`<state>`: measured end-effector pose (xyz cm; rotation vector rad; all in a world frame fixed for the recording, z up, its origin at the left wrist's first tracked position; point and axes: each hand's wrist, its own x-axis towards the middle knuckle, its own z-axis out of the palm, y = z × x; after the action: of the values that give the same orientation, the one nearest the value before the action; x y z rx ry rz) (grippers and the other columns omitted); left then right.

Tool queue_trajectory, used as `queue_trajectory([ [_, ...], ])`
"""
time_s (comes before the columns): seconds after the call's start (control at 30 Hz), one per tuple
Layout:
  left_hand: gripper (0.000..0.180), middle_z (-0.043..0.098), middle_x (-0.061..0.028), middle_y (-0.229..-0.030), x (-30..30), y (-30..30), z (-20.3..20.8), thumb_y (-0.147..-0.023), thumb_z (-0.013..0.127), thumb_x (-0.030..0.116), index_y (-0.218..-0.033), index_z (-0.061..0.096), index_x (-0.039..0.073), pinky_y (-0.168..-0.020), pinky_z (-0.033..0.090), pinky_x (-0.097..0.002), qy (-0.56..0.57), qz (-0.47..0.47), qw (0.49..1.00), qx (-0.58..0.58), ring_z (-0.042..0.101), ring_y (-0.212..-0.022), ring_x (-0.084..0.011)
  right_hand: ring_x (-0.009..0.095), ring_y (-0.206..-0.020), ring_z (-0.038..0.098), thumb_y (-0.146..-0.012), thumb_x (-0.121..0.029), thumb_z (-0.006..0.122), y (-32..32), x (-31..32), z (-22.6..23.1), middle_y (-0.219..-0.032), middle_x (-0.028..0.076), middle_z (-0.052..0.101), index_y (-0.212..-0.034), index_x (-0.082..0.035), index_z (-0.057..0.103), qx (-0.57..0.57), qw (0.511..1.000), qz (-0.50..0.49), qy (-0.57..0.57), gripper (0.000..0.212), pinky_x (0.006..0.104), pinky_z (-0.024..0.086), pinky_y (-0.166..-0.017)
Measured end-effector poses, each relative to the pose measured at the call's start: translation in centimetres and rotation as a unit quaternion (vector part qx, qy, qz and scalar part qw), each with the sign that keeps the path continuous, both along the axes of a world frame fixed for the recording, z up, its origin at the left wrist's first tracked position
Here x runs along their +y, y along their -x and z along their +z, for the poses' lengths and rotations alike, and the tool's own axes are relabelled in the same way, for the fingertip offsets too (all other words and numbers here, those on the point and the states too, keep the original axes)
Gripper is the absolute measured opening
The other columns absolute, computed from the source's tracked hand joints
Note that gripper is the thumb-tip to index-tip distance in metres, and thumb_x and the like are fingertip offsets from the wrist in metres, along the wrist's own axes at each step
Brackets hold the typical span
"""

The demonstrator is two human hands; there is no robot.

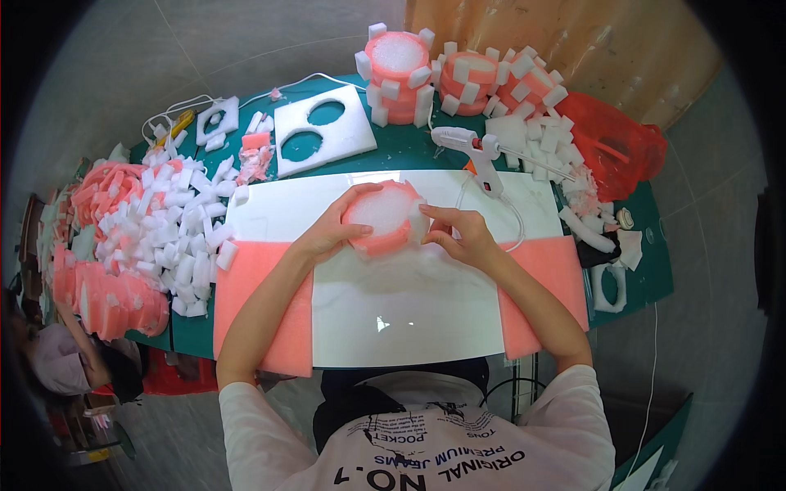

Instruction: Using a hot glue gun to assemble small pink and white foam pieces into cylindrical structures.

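Right over the white board (405, 315), the round pink foam piece (378, 237) sits up in my hands, its pale disc (378, 209) facing me! My left hand (336, 229) curls around its left side, thumb on the near rim, fingers round the far edge, and over on the right my right hand (458, 236) has thumb and forefinger pinching a white foam block (418, 219) against the rim. Is it stuck fast? My fingers cover the join, so I can't fairly call that. One block at the edge, then, and the rest of the rim I can see looks bare: early going on this one, I'd judge. Now look to the back, where the tall stack (399, 75) stands studded with blocks all round, with a lower stack (468, 82) beside it and a tilted studded piece (532, 88) to the right; those look done, or close to it. And what a pile remains on my left! A big heap of loose white blocks (192, 233) and a batch of pink pieces (123, 303) with no blocks fixed that I can make out, so plenty looks left. The glue gun (471, 147) rests beyond my right hand, out of my grip.
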<state>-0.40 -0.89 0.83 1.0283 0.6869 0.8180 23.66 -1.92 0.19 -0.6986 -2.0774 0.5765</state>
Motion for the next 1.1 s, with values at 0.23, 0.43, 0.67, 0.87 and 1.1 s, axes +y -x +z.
queue_trajectory([
  [0.23,0.072,0.04,-0.0099,-0.119,-0.02,0.06,0.1,-0.06,0.071,0.01,-0.123,0.037,0.01,-0.094,0.038,-0.0307,-0.005,-0.001,1.0,0.004,0.042,-0.11,-0.0216,0.016,-0.055,0.058,-0.068,-0.01,0.069,-0.01,-0.04,0.04,-0.064,0.005,0.058,-0.114,-0.015,0.053,-0.006,1.0,0.007,0.003,0.048,0.0251,0.046,-0.051],
  [0.43,0.066,0.04,-0.0094,-0.118,0.04,0.11,-0.16,-0.061,0.068,0.006,-0.12,0.038,0.011,-0.093,0.038,-0.0298,-0.009,0.001,1.0,0.011,0.043,-0.109,-0.0208,0.017,-0.056,0.059,-0.068,-0.01,0.069,-0.03,-0.14,0.17,-0.065,0.006,0.059,-0.112,-0.013,0.055,-0.032,0.999,-0.007,0.019,0.046,0.0253,0.047,-0.053],
  [0.67,0.064,0.04,-0.0099,-0.117,0.05,0.16,-0.37,-0.062,0.069,0.006,-0.118,0.038,0.01,-0.091,0.039,-0.0298,-0.003,0.012,1.0,-0.003,0.043,-0.109,-0.0205,0.017,-0.057,0.059,-0.068,-0.01,0.069,0.0,-0.13,0.11,-0.065,0.006,0.059,-0.112,-0.013,0.054,-0.021,1.0,-0.004,0.021,0.046,0.0253,0.047,-0.053],
  [0.87,0.063,0.039,-0.0104,-0.118,0.0,0.11,-0.27,-0.063,0.069,0.007,-0.118,0.038,0.01,-0.091,0.039,-0.0298,-0.005,0.015,1.0,-0.007,0.043,-0.109,-0.0204,0.017,-0.057,0.059,-0.069,-0.01,0.069,-0.06,-0.13,0.09,-0.065,0.006,0.06,-0.113,-0.014,0.054,-0.019,1.0,-0.005,0.02,0.047,0.0251,0.047,-0.053],
  [1.1,0.062,0.039,-0.0103,-0.118,0.09,0.14,-0.41,-0.063,0.067,0.006,-0.118,0.038,0.01,-0.092,0.038,-0.0293,-0.01,0.01,1.0,-0.007,0.042,-0.11,-0.0204,0.014,-0.047,0.05,-0.069,-0.006,0.069,0.05,-0.04,0.08,-0.061,0.006,0.058,-0.108,-0.005,0.057,-0.015,1.0,0.0,0.003,0.041,0.0226,0.042,-0.049],
])
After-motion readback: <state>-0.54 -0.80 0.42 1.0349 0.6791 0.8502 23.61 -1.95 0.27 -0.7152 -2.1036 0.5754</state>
